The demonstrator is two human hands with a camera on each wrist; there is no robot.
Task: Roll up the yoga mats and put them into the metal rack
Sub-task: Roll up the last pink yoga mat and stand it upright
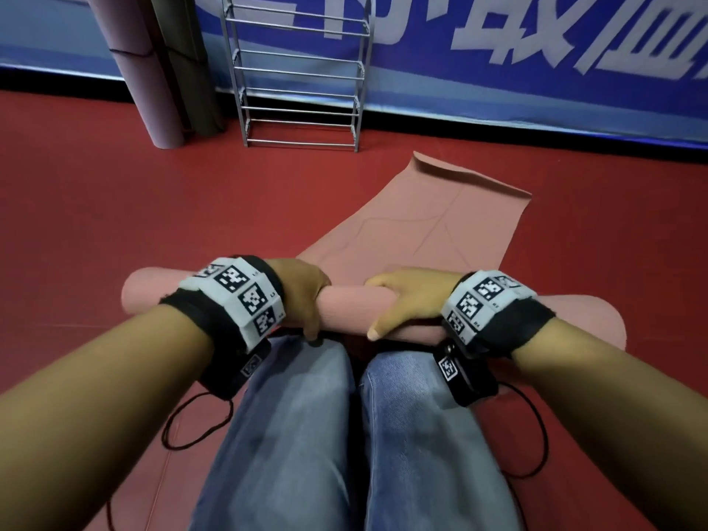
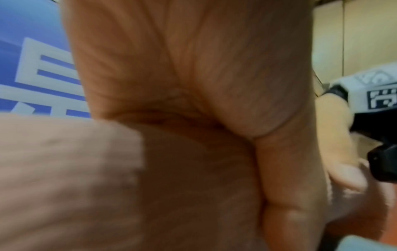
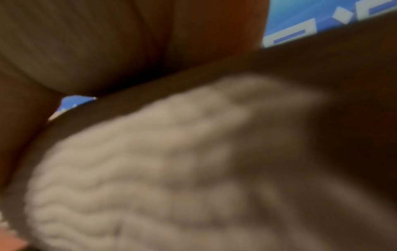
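A pink yoga mat (image 1: 417,231) lies on the red floor, its near part wound into a thick roll (image 1: 356,306) just ahead of my knees. My left hand (image 1: 302,300) grips the roll left of centre, fingers over the top and thumb underneath. My right hand (image 1: 410,300) grips it right of centre the same way. The unrolled end stretches away toward the metal rack (image 1: 299,70), which stands against the wall with nothing on its bars. In the left wrist view my palm (image 2: 193,68) presses on the roll (image 2: 64,169). The right wrist view is blurred, filled by the roll (image 3: 171,169).
Two rolled mats, one pink (image 1: 141,70) and one dark green (image 1: 191,63), stand upright left of the rack. A blue banner (image 1: 498,44) covers the wall behind. My jeans-clad knees (image 1: 344,435) are right behind the roll. Thin cables (image 1: 191,423) trail on the floor.
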